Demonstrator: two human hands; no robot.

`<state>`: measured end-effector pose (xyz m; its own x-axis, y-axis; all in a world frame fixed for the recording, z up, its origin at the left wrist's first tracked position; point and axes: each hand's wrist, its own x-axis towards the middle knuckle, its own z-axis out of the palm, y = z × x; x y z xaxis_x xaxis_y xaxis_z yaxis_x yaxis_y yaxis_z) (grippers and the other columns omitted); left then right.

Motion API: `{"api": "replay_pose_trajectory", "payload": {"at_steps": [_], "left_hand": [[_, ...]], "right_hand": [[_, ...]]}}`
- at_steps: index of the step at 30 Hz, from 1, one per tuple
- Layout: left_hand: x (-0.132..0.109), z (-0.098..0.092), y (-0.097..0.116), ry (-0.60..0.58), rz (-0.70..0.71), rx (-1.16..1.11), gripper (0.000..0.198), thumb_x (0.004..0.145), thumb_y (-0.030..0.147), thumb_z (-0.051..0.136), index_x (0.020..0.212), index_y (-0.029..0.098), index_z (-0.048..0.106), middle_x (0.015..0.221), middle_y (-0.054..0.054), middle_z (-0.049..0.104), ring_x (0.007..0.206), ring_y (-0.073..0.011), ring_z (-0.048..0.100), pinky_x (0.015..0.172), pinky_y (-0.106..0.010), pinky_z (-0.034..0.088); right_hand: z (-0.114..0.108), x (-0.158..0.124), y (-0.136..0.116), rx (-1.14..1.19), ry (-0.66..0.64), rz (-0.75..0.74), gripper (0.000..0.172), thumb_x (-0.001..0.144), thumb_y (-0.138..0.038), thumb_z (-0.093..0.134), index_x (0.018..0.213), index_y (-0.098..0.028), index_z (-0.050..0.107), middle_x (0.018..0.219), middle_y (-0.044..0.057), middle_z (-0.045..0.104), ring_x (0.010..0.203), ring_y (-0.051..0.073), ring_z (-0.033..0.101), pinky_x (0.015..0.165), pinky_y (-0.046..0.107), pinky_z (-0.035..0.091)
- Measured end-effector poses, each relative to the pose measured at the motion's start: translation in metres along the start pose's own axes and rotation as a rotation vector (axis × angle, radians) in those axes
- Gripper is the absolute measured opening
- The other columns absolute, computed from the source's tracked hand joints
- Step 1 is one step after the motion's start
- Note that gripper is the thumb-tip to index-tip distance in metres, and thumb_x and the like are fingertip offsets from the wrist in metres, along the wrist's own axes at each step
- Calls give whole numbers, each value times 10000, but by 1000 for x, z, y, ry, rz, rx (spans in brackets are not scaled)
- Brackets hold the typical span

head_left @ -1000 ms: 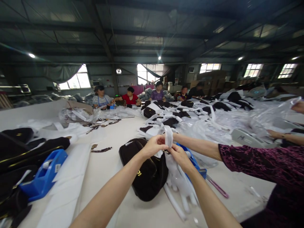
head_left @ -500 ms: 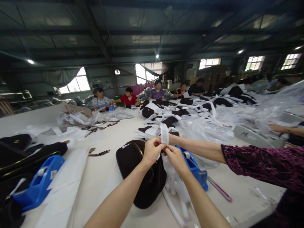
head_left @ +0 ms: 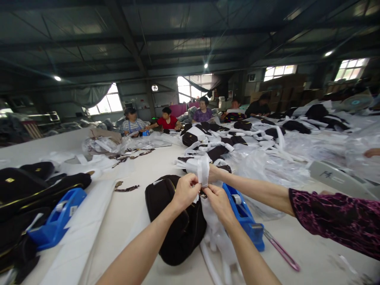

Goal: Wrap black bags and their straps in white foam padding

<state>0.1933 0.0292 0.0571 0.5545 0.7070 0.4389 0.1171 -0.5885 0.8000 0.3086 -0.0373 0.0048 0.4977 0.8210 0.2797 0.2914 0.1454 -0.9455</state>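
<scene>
My left hand (head_left: 185, 191) and my right hand (head_left: 217, 201) meet over a black bag (head_left: 172, 221) lying on the table. Both pinch a white foam strip (head_left: 203, 171) that stands up between the fingers, wound round a small metal part of the bag. More white foam wrapping (head_left: 218, 237) trails down from the bag toward me. A co-worker's bare arm (head_left: 255, 190) with a purple patterned sleeve (head_left: 335, 219) reaches in from the right, its hand just behind the white strip.
A blue tape dispenser (head_left: 245, 219) sits right of the bag, another blue tape dispenser (head_left: 56, 221) at the left beside black bags (head_left: 35, 186). A pink-handled tool (head_left: 280, 251) lies at the right. Wrapped bags (head_left: 225, 142) and clear plastic (head_left: 285, 158) pile beyond. Several people sit at the far end.
My hands stayed together on the white strip, its upper end folding lower. The view shifted slightly right and down.
</scene>
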Motion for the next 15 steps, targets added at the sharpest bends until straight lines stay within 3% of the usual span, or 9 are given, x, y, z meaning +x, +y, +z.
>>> {"api": "replay_pose_trajectory", "payload": {"at_steps": [2, 4, 7, 9, 11, 15], "left_hand": [[1, -9, 4, -64, 92, 217, 116, 713, 134, 518, 632, 168, 593, 693, -11, 587, 692, -147, 528, 726, -276, 431], [3, -18, 5, -183, 145, 224, 121, 703, 129, 536, 724, 166, 649, 846, -50, 644, 835, -183, 566, 838, -308, 433], [9, -27, 3, -373, 90, -137, 312, 702, 205, 608, 1001, 157, 685, 1125, -89, 649, 1073, -241, 559, 958, -344, 413], [13, -26, 1, -437, -47, -402, 398, 749, 334, 638, 1094, 139, 669, 1120, -100, 663, 1077, -253, 576, 957, -355, 422], [14, -20, -3, -441, -157, -544, 463, 755, 453, 671, 1068, 114, 687, 1028, -112, 693, 1002, -249, 610, 925, -350, 436], [6, -5, -12, -379, -210, -691, 500, 665, 501, 776, 964, 104, 726, 957, -115, 710, 923, -232, 633, 903, -331, 441]], "right_hand": [[0, 1, -1, -34, -5, 12, 387, 785, -500, 527, 676, -169, 696, 644, 9, 629, 706, 200, 559, 683, 276, 417], [-2, 1, -3, -63, -10, 24, 394, 785, -504, 522, 663, -167, 685, 633, 5, 619, 691, 193, 549, 666, 272, 404], [-3, 3, -9, -88, -47, 36, 392, 778, -512, 536, 675, -166, 689, 621, -2, 619, 677, 185, 546, 642, 262, 391], [-2, 5, -13, -96, -74, 46, 415, 768, -542, 552, 664, -164, 691, 600, -2, 614, 649, 181, 542, 609, 259, 378], [2, 7, -16, -98, -78, 60, 463, 766, -584, 551, 654, -157, 692, 596, 14, 620, 645, 189, 549, 589, 264, 370], [5, 5, -23, -65, -108, 60, 517, 797, -600, 504, 694, -141, 720, 694, 61, 674, 788, 234, 604, 672, 289, 430]]}}
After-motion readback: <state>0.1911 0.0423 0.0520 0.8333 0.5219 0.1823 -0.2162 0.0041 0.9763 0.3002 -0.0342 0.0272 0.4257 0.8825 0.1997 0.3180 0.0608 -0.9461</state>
